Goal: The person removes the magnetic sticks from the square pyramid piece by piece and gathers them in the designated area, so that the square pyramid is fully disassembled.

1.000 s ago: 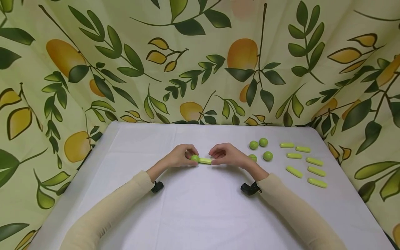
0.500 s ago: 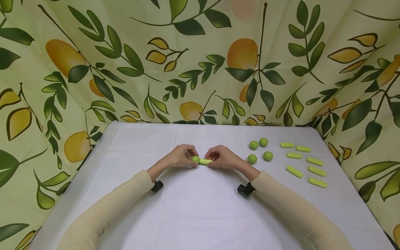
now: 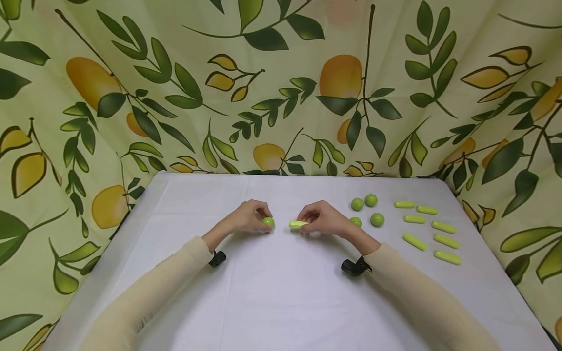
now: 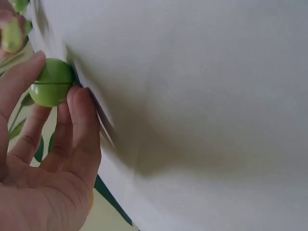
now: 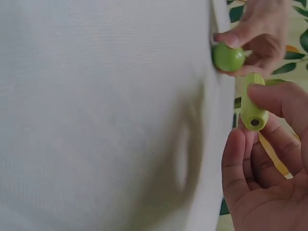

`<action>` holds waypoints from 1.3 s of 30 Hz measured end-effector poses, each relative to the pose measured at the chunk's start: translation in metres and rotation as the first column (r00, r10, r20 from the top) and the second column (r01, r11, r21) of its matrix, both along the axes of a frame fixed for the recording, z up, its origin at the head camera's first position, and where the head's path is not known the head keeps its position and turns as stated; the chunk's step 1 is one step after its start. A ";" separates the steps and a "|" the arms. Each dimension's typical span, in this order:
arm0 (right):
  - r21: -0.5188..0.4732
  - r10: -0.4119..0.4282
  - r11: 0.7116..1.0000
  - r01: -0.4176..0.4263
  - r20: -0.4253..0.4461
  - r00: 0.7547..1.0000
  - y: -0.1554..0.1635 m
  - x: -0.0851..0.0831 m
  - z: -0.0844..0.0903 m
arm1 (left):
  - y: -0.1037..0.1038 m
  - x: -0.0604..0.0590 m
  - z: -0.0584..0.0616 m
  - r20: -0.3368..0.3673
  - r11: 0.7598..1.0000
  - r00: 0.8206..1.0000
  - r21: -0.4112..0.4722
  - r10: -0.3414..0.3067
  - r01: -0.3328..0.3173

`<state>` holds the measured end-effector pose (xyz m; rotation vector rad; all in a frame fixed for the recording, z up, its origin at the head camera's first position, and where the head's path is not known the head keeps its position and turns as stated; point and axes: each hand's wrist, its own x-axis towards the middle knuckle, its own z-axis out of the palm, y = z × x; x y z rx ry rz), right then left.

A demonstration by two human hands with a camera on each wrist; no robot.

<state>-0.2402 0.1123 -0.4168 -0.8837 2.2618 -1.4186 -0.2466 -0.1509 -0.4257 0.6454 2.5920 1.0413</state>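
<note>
In the head view my left hand (image 3: 248, 217) pinches a green ball (image 3: 268, 223) between thumb and fingertips, low over the white tablecloth. A dark seam runs around that ball (image 4: 53, 83) in the left wrist view. Facing it, my right hand (image 3: 327, 218) holds a yellow-green rod (image 3: 297, 224) by thumb and fingers, its free end pointing left toward the ball. The right wrist view shows a round grey disc set in the near end of the rod (image 5: 252, 101). A gap separates the ball and the rod.
To the right of my right hand sit several more green balls (image 3: 376, 219), one partly hidden behind the wrist. Farther right lie several loose yellow-green rods (image 3: 446, 241). A patterned leaf-and-fruit curtain (image 3: 281, 112) rises behind the white-covered table (image 3: 263, 302).
Earlier the rod lay end-on against the ball. My right hand closed its fingers on the rod and drew it right, while my left hand moved slightly left with the ball, parting them.
</note>
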 end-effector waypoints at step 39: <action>0.084 -0.343 0.933 0.349 -0.080 0.936 0.222 0.071 -0.013 | -0.004 0.003 0.003 0.050 1.000 0.999 0.011 0.018 -0.018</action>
